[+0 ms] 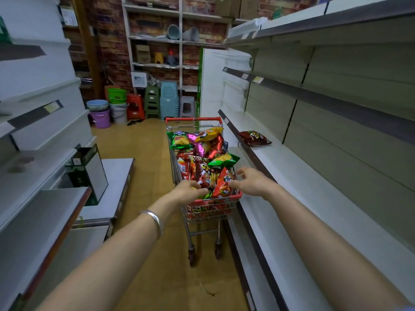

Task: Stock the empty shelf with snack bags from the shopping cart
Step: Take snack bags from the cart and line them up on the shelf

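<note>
Head: stools [169, 99] (stacked) beyond cart [194, 120].

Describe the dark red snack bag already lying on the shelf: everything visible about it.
The dark red snack bag lies flat, alone on the pale shelf right of the shopping cart. It looks like glossy, puffy foil with yellow-and-green lettering too blurred to read. It sits near the shelf's front edge, angled slightly, beyond the cart's far end. Neither hand touches it; only the shelf does.

Shopping cart [233, 196] mid-aisle, heaped with snack bags [203, 158]; one dark red bag [254, 138] flat on right shelf [303, 176], far end.
</note>
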Demonstrator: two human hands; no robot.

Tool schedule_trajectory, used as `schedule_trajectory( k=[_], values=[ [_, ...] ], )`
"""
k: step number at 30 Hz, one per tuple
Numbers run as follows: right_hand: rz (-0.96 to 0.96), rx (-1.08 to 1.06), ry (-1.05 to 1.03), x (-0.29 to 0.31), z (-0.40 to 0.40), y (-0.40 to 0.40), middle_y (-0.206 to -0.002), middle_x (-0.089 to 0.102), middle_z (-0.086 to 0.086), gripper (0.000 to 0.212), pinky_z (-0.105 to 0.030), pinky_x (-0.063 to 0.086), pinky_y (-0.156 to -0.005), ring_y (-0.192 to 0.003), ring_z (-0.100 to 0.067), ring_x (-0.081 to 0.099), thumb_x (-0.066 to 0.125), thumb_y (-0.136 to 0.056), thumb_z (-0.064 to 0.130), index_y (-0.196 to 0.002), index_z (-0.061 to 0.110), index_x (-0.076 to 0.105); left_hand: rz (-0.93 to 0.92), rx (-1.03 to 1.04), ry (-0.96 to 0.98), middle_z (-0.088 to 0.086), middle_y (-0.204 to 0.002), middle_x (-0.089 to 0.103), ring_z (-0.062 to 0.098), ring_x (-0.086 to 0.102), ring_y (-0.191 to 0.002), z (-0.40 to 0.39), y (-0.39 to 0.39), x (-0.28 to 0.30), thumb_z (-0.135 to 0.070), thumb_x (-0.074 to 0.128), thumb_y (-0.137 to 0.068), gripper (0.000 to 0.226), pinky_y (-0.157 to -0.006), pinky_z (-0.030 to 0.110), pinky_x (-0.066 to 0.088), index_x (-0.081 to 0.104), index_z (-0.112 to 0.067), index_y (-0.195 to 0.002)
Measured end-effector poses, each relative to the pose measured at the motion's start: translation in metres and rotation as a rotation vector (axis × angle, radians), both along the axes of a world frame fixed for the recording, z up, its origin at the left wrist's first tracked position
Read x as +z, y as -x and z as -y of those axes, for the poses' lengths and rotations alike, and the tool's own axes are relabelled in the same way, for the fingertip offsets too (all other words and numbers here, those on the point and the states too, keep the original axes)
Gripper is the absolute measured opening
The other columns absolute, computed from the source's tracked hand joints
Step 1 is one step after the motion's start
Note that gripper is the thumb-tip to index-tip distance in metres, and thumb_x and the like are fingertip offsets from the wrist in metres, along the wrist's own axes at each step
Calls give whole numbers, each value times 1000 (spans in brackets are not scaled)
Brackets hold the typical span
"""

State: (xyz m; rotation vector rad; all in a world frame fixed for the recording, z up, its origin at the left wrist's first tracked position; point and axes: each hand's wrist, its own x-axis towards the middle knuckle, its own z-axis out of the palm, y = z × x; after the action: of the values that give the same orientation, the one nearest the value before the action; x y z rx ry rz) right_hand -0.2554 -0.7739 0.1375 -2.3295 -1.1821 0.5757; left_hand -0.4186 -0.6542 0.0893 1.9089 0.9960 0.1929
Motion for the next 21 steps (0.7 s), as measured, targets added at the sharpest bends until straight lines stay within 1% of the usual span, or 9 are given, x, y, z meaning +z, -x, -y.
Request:
schedule_trajectory(
  k=[2,4,7,11,13,15,18,21],
  values=[
    [-33,-27,0,-10,-35,-18,-149,45,-11,64,-38,44,-103,-131,-27,50,64,-95,38,-148,12,38,5,9,37,6,-149,46,25,45,-134,-35,-14,-11,-44,63,-94,53,-113,44,38,52,-13,-136],
    [-78,-64,-8,-19,-68,-32,-149,45,-11,63,-37,46,-99,-127,-26,53,63,-96,37,-148,11,38,11,14,79,6,-148,47,25,47,-133,-68,-29,-21,-43,62,-94,50,-113,45,38,54,-14,-135],
    [-152,-117,-24,-39,-112,-52,-148,46,-11,61,-42,44,-106,-130,-28,50,63,-96,36,-146,12,40,14,26,130,8,-142,52,25,52,-127,-113,-53,-32,-43,62,-95,49,-111,43,41,54,-14,-134],
    [-232,-172,16,-67,-156,-76,-148,45,-11,59,-48,44,-108,-129,-28,50,64,-94,36,-144,16,40,33,47,228,9,-137,55,25,54,-123,-156,-90,-49,-37,63,-95,46,-104,38,43,54,-12,-133],
    [-259,-201,19,-78,-173,-89,-148,45,-11,59,-49,45,-106,-129,-29,51,64,-95,35,-145,16,40,38,54,276,9,-138,54,25,53,-124,-171,-107,-59,-34,63,-96,47,-101,36,42,52,-10,-135],
    [-291,-227,13,-89,-190,-104,-147,46,-10,59,-49,48,-104,-126,-28,54,64,-95,35,-144,16,40,36,70,316,10,-139,53,24,53,-122,-186,-122,-71,-32,63,-96,49,-102,37,43,50,-10,-137],
    [-307,-240,25,-105,-215,-131,-148,46,-9,60,-46,46,-106,-127,-28,53,64,-95,37,-146,17,39,42,134,394,11,-139,52,21,51,-112,-208,-146,-89,-28,64,-96,51,-101,37,45,47,-9,-140],
    [-308,-241,31,-120,-245,-163,-149,45,-9,65,-45,43,-108,-130,-27,49,64,-93,39,-148,17,37,40,193,455,10,-137,50,26,51,-117,-233,-172,-107,-22,68,-93,60,-96,36,43,40,-8,-144]
  ],
)
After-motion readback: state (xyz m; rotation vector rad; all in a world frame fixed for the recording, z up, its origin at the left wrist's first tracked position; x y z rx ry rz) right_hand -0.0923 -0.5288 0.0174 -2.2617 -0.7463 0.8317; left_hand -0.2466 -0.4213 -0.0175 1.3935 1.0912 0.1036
